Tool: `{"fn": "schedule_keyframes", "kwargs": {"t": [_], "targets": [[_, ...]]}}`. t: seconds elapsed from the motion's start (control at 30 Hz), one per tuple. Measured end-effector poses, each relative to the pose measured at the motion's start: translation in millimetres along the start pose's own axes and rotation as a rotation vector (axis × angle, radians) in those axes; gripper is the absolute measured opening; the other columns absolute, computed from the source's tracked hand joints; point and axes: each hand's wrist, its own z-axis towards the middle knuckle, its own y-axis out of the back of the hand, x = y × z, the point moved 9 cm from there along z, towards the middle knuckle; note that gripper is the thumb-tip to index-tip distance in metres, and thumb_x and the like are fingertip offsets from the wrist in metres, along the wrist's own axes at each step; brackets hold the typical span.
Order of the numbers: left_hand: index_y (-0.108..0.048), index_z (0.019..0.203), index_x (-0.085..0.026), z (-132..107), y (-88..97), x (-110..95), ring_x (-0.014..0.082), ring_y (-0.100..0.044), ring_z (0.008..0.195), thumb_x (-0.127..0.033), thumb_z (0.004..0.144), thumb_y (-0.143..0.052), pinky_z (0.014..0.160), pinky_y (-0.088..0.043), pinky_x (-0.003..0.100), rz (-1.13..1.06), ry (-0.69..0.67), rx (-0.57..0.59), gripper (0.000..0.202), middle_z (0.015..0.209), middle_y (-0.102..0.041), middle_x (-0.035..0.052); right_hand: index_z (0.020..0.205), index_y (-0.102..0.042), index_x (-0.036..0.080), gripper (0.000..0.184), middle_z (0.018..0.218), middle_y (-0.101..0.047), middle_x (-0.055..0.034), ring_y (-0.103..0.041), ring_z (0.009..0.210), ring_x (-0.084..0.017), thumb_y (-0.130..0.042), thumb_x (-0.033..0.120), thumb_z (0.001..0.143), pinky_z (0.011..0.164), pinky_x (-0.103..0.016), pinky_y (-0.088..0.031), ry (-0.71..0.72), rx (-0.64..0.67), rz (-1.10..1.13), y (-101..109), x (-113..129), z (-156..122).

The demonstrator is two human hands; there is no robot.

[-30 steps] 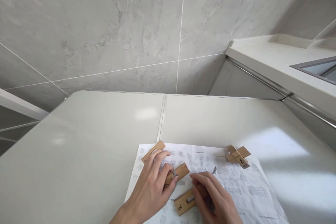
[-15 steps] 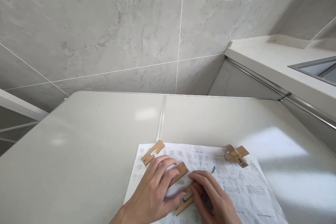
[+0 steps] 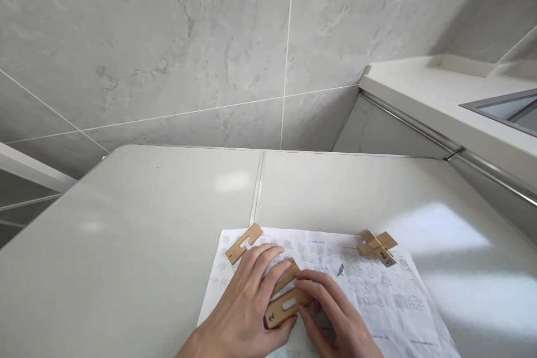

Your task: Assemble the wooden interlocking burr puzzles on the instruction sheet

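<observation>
My right hand [image 3: 335,310] pinches the right end of a flat wooden puzzle piece [image 3: 274,313] with an oblong slot and a handwritten 2. At its left end my left hand [image 3: 251,302] grips the same piece, thumb along the lower edge. A second wooden piece [image 3: 286,278] lies just behind it, partly hidden under my left fingers; whether they grip it too I cannot tell. Beyond my left hand rests a notched wooden piece [image 3: 232,253] marked 1. At the right, pieces interlocked in a cross [image 3: 380,247], one marked 3, stand on the printed sheet [image 3: 352,296].
The sheet lies on a glossy white table [image 3: 146,246] with a seam [image 3: 258,187] across it. A grey tiled wall [image 3: 201,50] rises behind. To the right is a white ledge [image 3: 440,86] with a metal rail below.
The slotted piece has been lifted and turned, so its marked 2 now faces up, and it has come closer to the piece behind. My right hand has shifted slightly left.
</observation>
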Motion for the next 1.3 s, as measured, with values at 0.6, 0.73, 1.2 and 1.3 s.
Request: {"fn": "schedule_keyframes", "kwargs": {"t": [0.6, 0.73, 1.2, 1.3], "targets": [[-0.053, 0.15, -0.024, -1.7, 0.5, 14.7, 0.0402, -0.044, 0.152, -0.027, 0.103, -0.065, 0.118, -0.051, 0.059, 0.138, 0.11, -0.042, 0.048, 0.156, -0.056, 0.0136, 0.136, -0.06, 0.028, 0.029, 0.14, -0.064, -0.0144, -0.069, 0.071, -0.017, -0.05, 0.022, 0.109, 0.071, -0.033, -0.067, -0.13, -0.096, -0.01, 5.4, -5.2, -3.6], [-0.053, 0.145, -0.022, -0.4, 5.8, 14.6, 0.0381, -0.052, 0.142, -0.022, 0.102, -0.066, 0.118, -0.048, 0.059, 0.122, 0.098, -0.106, 0.046, 0.136, -0.069, 0.0112, 0.136, -0.06, 0.028, 0.029, 0.14, -0.064, -0.0152, -0.069, 0.072, -0.017, -0.051, 0.02, 0.109, 0.071, -0.034, -0.067, -0.127, -0.082, -0.009, 2.8, -7.0, -5.1], [-0.055, 0.144, -0.021, -6.9, 9.8, 27.5, 0.0374, -0.051, 0.13, -0.025, 0.101, -0.065, 0.11, -0.051, 0.059, 0.218, 0.228, -0.234, 0.045, 0.125, -0.063, 0.0131, 0.129, -0.06, 0.027, 0.022, 0.133, -0.066, -0.0139, -0.069, 0.07, -0.017, -0.048, 0.027, 0.111, 0.069, -0.033, -0.065, -0.122, -0.08, -0.026, 3.1, -7.1, -5.4], [-0.054, 0.145, -0.021, -9.8, 9.5, 32.4, 0.0375, -0.052, 0.129, -0.028, 0.102, -0.064, 0.108, -0.052, 0.06, 0.242, 0.272, -0.253, 0.045, 0.128, -0.061, 0.0144, 0.128, -0.061, 0.027, 0.022, 0.132, -0.067, -0.0137, -0.069, 0.069, -0.018, -0.047, 0.028, 0.112, 0.068, -0.033, -0.065, -0.119, -0.086, -0.034, 3.6, -6.2, -4.3]]}}
